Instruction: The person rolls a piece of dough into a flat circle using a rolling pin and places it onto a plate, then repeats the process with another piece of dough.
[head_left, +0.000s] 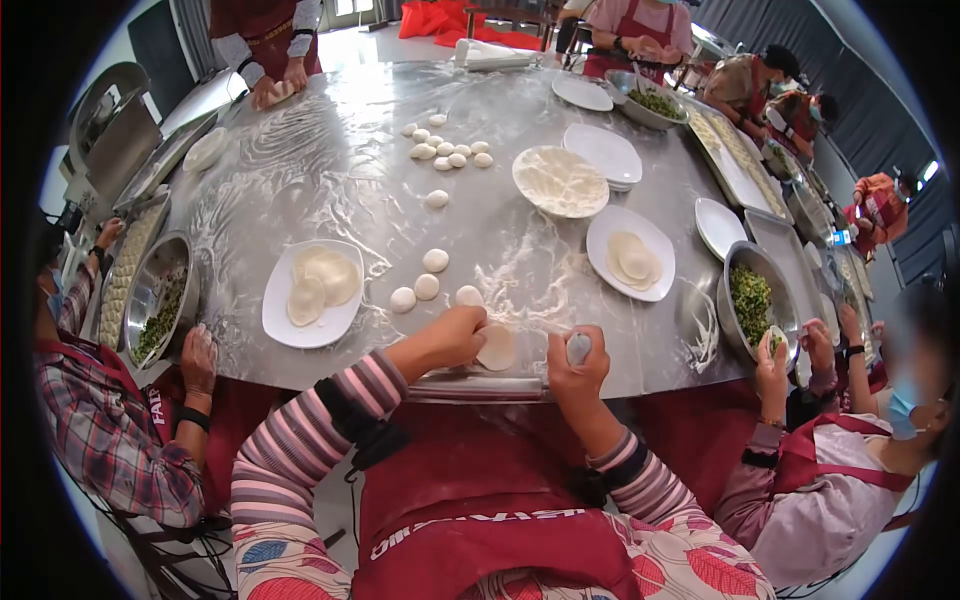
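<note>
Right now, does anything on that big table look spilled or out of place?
Just the loose flour, streaked widely across the metal table rather than kept in one spot. It looks messy, though probably normal around dough balls and the dough circle at the left hand. Nothing appears toppled or broken.

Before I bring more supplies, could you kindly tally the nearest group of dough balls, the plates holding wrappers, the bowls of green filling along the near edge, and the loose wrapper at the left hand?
Dough balls, nearest group: 4
White plates holding wrappers: 2
Bowls of green filling, near edge: 2
Loose wrapper at the left hand: 1
Total: 9
</note>
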